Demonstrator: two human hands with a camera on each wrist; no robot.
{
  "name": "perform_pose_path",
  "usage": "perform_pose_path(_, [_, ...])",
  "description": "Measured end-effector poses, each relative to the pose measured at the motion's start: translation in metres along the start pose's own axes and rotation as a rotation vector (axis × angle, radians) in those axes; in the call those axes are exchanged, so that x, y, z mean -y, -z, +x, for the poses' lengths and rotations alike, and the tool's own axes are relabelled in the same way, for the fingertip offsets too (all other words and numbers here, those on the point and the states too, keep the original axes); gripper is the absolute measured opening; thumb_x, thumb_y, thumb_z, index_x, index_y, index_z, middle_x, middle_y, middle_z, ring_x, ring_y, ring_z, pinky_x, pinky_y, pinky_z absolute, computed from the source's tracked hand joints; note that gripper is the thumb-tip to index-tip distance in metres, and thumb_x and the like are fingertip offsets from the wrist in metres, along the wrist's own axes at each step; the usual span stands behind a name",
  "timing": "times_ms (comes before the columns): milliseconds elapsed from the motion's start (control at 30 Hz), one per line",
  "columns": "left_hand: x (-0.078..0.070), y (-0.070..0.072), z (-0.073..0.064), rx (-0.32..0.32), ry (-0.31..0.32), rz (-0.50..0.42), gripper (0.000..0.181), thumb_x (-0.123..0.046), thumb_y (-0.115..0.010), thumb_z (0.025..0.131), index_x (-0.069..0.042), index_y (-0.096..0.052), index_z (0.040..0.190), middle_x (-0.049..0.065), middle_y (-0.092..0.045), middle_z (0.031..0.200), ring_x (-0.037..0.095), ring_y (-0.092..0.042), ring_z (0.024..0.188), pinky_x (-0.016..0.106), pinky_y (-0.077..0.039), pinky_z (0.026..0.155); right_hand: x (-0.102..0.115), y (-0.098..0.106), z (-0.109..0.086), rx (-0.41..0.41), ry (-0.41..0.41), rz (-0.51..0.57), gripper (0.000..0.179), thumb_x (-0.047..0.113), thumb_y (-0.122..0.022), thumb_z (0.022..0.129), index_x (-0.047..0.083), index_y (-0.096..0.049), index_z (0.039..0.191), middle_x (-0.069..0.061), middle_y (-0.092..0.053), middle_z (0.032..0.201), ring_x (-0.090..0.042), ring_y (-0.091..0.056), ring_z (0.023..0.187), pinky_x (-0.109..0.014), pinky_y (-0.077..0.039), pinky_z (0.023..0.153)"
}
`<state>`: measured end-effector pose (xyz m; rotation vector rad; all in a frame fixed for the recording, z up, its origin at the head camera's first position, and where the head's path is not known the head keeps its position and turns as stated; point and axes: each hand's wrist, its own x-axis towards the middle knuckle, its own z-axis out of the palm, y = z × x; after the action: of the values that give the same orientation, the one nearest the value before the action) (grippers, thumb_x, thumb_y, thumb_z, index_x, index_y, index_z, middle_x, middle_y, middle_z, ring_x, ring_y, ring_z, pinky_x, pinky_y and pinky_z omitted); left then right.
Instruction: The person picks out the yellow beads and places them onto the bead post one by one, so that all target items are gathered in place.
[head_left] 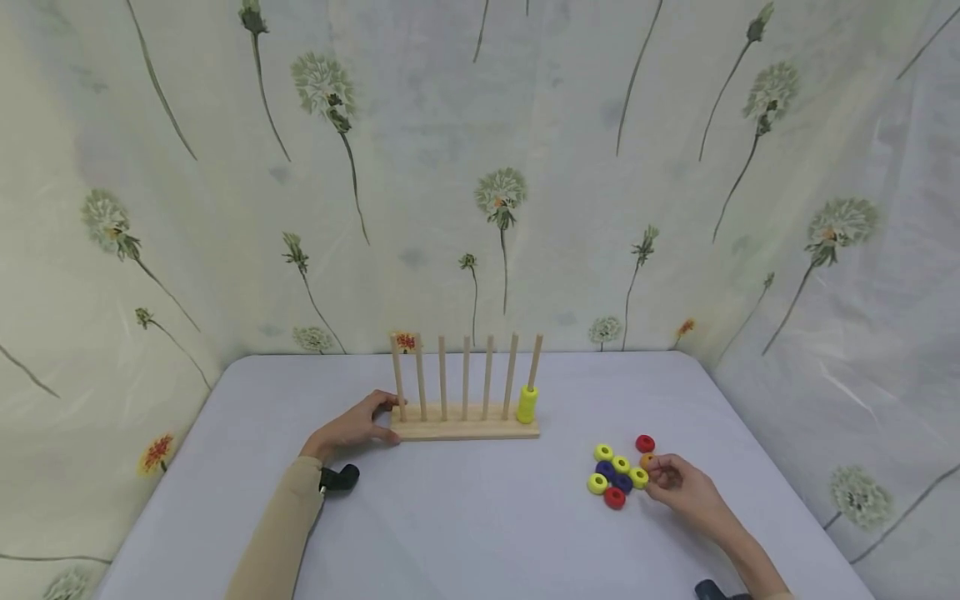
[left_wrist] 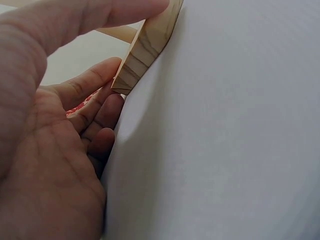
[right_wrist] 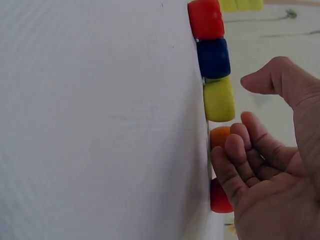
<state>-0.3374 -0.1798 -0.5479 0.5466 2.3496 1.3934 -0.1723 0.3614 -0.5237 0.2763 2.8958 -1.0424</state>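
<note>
left hand [head_left: 356, 427]: fingers grip left end of peg rack [head_left: 465, 431], mid-frame | right hand [head_left: 686, 493]: fingers loose, nothing held, beside orange ring [head_left: 647, 459], lower right | done: yellow stack [head_left: 527, 405] on rightmost peg | remaining, apparently: six bare pegs [head_left: 465, 379]; loose rings [head_left: 622, 483] on tabletop [head_left: 450, 533], lower right

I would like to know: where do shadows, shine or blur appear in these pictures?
Head view: soft light, pale shine on the flowered backdrop at both sides; left wrist view: soft shadow on the table beside the left hand; right wrist view: soft shadow near a yellow bead, and the backdrop behind the right hand looks blurred.
</note>
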Motion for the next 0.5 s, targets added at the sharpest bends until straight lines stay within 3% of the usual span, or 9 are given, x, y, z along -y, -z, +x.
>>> perform_pose_path(233, [-0.0102, -0.003, -0.0066, -0.013, 0.0, 0.006, 0.067, -0.01, -0.081, 0.074, -0.001, -0.047, 0.131, 0.017, -0.045, 0.136, 0.034, -0.038, 0.131, 0.054, -0.025, 0.113, 0.0008, -0.003, 0.0041, -0.035, 0.022, -0.03, 0.048, 0.023, -0.079, 0.076, 0.0, -0.057, 0.112, -0.008, -0.063, 0.1, -0.018, -0.059, 0.088, -0.023, -0.052, 0.069])
perform_pose_path(500, [-0.0026, -0.0006, -0.0018, 0.006, -0.01, -0.006, 0.071, -0.018, -0.085, 0.071, -0.005, -0.049, 0.131, 0.013, -0.047, 0.136, 0.031, -0.039, 0.13, 0.051, -0.027, 0.111, -0.0018, -0.005, 0.0091, -0.029, 0.018, -0.074, 0.047, 0.029, -0.082, 0.075, 0.002, -0.059, 0.106, -0.006, -0.063, 0.095, -0.016, -0.057, 0.084, -0.023, -0.05, 0.067])
